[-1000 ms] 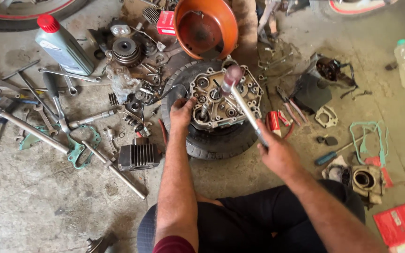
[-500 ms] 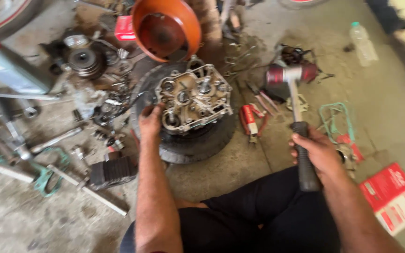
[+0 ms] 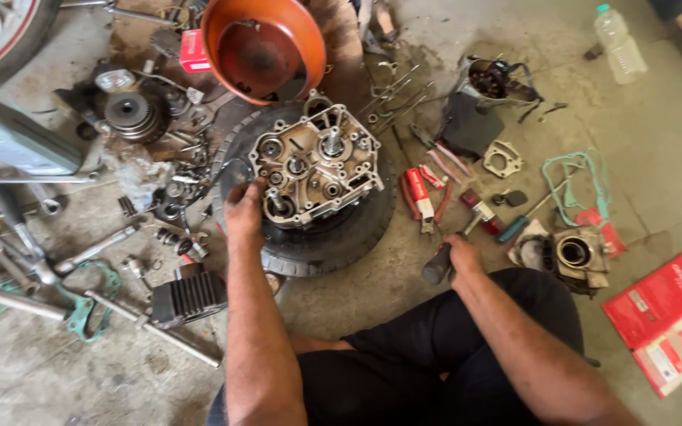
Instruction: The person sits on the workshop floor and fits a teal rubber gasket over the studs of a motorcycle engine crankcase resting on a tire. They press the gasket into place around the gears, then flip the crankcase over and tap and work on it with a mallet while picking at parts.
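Right grip: right hand (image 3: 461,256) closed round the black handle of a hammer (image 3: 467,229) lying on the floor.
Left grip: left hand (image 3: 244,209), fingers curled on the engine case (image 3: 313,167) edge, at 9 o'clock.
Case: atop a tyre (image 3: 333,237).
12 o'clock: orange bowl (image 3: 262,47).

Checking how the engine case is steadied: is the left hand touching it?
Touching. The head view shows the left hand with its fingers laid on the lower-left edge of the engine case, no gap between them.

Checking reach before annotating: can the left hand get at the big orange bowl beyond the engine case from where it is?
Probably yes. The left hand rests on the grey metal engine case; the orange bowl sits just beyond it, with nothing tall standing between.
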